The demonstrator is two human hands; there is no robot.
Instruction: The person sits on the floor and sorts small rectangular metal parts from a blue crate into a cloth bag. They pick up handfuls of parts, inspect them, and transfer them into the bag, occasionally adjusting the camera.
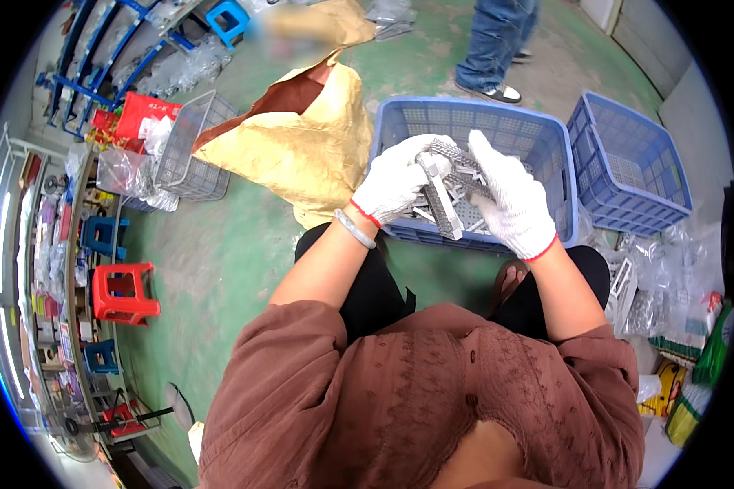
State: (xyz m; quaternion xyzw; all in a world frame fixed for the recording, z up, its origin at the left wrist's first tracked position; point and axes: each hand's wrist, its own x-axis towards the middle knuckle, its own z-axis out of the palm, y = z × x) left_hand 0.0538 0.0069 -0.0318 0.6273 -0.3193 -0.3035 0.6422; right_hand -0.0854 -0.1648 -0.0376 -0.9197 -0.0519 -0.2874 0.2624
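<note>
Both hands wear white knitted gloves with red cuffs, raised over a blue plastic crate point(473, 104). My left hand point(393, 181) is closed round a long grey bar-shaped part point(442, 205), which hangs tilted down toward me. My right hand point(515, 198) has its thumb up and its fingers bent around more grey textured strips point(463, 161), close to the left hand. Whether these strips are joined to the bar I cannot tell. Loose grey pieces point(471, 218) lie in the crate below, partly hidden by my hands.
A large yellow paper sack point(318, 134) gapes at the crate's left. Another blue crate point(628, 175) stands to the right, with plastic bags point(656, 277) nearer me. A person in jeans point(497, 45) stands beyond. A red stool point(124, 293) and shelves are at left.
</note>
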